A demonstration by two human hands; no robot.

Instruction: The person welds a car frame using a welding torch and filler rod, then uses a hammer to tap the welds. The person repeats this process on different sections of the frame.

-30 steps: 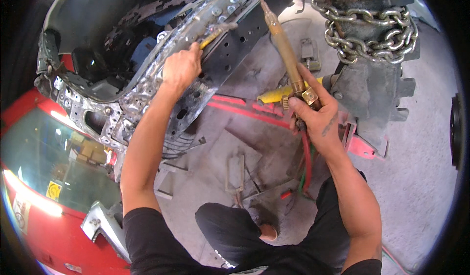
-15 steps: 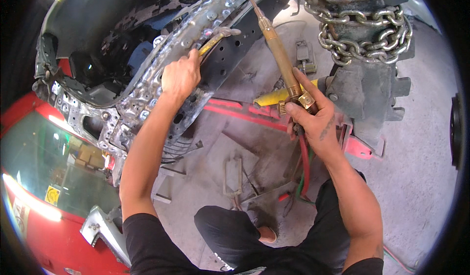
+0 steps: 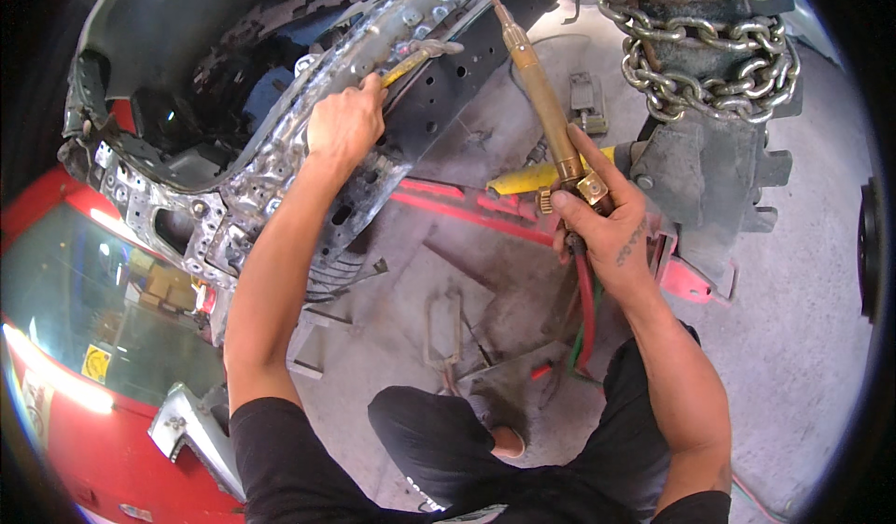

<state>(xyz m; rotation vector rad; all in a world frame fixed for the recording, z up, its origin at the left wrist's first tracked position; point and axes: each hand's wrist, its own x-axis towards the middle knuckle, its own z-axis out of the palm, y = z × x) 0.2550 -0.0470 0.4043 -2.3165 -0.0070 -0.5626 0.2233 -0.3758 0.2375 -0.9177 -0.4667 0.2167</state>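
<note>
My right hand [image 3: 611, 230] is closed round the valve end of a brass gas torch [image 3: 543, 95]. The torch's thin bent tip points up and left, with a small bright flame at a bare metal car body rail [image 3: 373, 57]. A red hose [image 3: 585, 305] and a green one hang from its lower end. In my left hand [image 3: 345, 123] I grip a hammer [image 3: 403, 65] by its yellow handle. The hammer's grey head is at the rail's right edge, below the torch tip; whether it touches the metal I cannot tell.
A heavy chain [image 3: 705, 34] wraps a dark steel post at the upper right, with a yellow cylinder [image 3: 560, 171] beside it. A red steel beam [image 3: 467, 211] runs below the rail. A red car panel with glass [image 3: 121, 300] stands left. Metal scraps and a foot pedal [image 3: 588, 102] lie on the floor.
The whole view has shifted slightly, with the rail, hammer and torch tip a little higher in it. Both hands keep the same grips.
</note>
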